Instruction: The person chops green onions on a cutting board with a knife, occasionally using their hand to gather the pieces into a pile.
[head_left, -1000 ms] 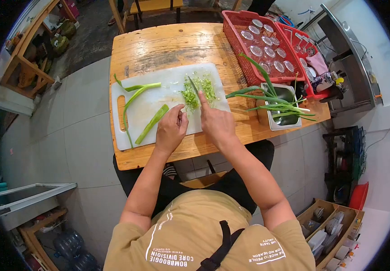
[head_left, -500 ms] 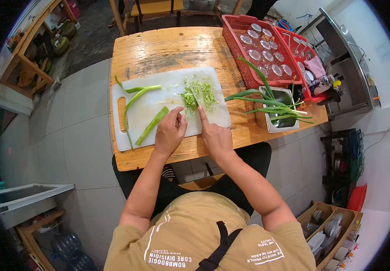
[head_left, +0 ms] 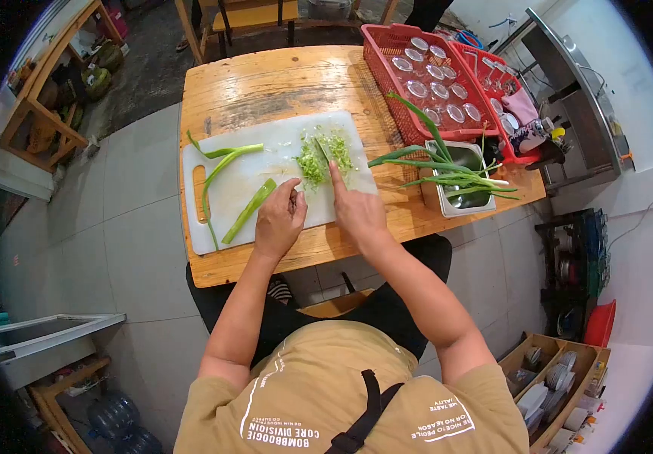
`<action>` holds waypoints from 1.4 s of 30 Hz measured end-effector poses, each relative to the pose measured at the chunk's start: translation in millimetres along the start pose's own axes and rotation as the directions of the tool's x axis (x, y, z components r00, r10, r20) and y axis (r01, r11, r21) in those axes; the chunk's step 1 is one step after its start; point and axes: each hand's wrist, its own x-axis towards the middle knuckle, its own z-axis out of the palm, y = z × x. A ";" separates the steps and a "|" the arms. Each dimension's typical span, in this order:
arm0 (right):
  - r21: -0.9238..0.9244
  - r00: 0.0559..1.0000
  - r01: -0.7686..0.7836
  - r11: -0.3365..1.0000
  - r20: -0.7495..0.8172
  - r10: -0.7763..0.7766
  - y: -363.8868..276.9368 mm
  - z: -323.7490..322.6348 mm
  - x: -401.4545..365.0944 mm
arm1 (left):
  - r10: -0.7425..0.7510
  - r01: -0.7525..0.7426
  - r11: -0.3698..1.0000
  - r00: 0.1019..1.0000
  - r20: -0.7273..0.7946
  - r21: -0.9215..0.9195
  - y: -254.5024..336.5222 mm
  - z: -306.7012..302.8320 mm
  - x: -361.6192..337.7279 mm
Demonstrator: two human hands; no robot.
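Note:
My right hand (head_left: 361, 215) is wrapped round a knife (head_left: 321, 148), with the index finger stretched along the top of its blade. The knife tip lies in a pile of finely chopped green onion (head_left: 312, 168) on the right part of a white cutting board (head_left: 296, 134). My left hand (head_left: 280, 218) hovers at the near edge of the board, fingers curled in and thumb close to them, just left of the pile. Nothing shows between those fingers. A thick green onion stalk piece (head_left: 249, 211) lies left of that hand, and a longer green onion (head_left: 222, 160) lies bent near the board's handle slot.
Right of the board, whole green onions (head_left: 447, 168) lie across a metal container (head_left: 459, 208). Behind stands a red basket (head_left: 391, 94) of upturned glasses, beside another red basket (head_left: 525, 157) with utensils. All rest on a wooden table (head_left: 266, 76).
My right hand and the knife have moved a little farther from me across the chopped pile. My left hand stays curled by the board's near edge. The whole view has shifted slightly.

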 end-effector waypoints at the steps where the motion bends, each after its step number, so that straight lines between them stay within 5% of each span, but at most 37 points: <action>1: -0.002 1.000 0.010 1.000 -0.006 -0.010 0.3 -4.3 1.4 | -0.004 0.004 1.000 1.000 0.000 0.002 -1.2 -1.4 2.1; 13: -0.042 0.994 -0.046 0.998 0.093 0.050 -3.1 -13.5 -9.3 | 0.037 -0.037 0.999 0.999 -0.019 -0.008 -3.5 1.7 4.3; 15: 0.028 0.998 0.017 0.999 -0.055 -0.015 0.1 -12.3 -2.4 | 0.032 -0.032 0.999 0.999 -0.012 -0.007 -3.7 2.0 4.0; 28: 0.064 0.987 0.087 0.994 -0.138 -0.078 -0.1 3.0 -2.0 | 0.013 -0.014 0.999 1.000 -0.029 -0.032 1.2 2.0 4.1; 34: 0.001 1.000 0.019 1.000 0.003 -0.019 -1.3 -6.2 -4.7 | 0.040 -0.040 0.999 0.999 -0.024 -0.018 -0.3 2.1 4.8; 37: 0.068 0.993 0.045 0.997 -0.113 -0.038 4.3 7.4 -5.8 | 0.008 -0.009 1.000 1.000 -0.026 -0.020 1.6 2.3 4.6; 42: 0.067 0.998 -0.020 0.998 0.062 0.016 2.2 -21.1 -22.0 | 0.051 -0.052 0.999 0.998 -0.047 -0.016 -3.7 2.3 5.0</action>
